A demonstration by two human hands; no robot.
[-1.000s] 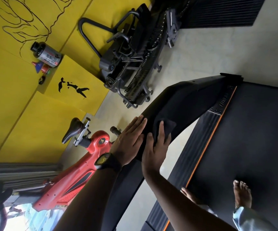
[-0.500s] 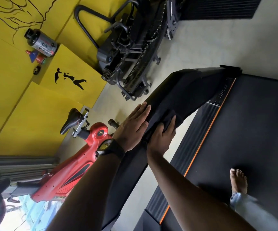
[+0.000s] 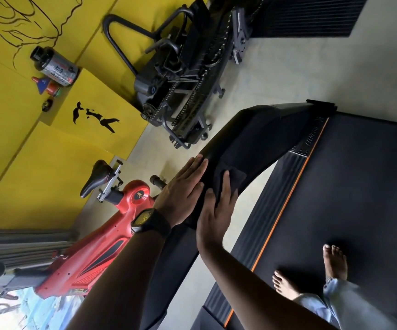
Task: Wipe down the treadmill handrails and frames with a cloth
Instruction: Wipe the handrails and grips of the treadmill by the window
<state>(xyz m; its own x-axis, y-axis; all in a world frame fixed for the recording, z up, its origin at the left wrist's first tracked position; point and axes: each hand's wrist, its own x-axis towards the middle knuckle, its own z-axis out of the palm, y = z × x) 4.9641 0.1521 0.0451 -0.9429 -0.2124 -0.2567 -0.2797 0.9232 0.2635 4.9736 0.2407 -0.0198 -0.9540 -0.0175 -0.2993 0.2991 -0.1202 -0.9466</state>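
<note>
Cloth: dark, lay on the rail, pinned flat under the straight fingers of the right hand, pressed rather than gripped. The rail's long axis ran from the wrists toward the deck's far corner, so the next stretch probably lay beyond the fingertips. Left hand: flat, holding nothing, on the rail's outer edge just beside.

Hands on frame, cloth (black) under right

One head-worn camera looks steeply down, rolled sideways, close above the left hand and right hand.
</note>
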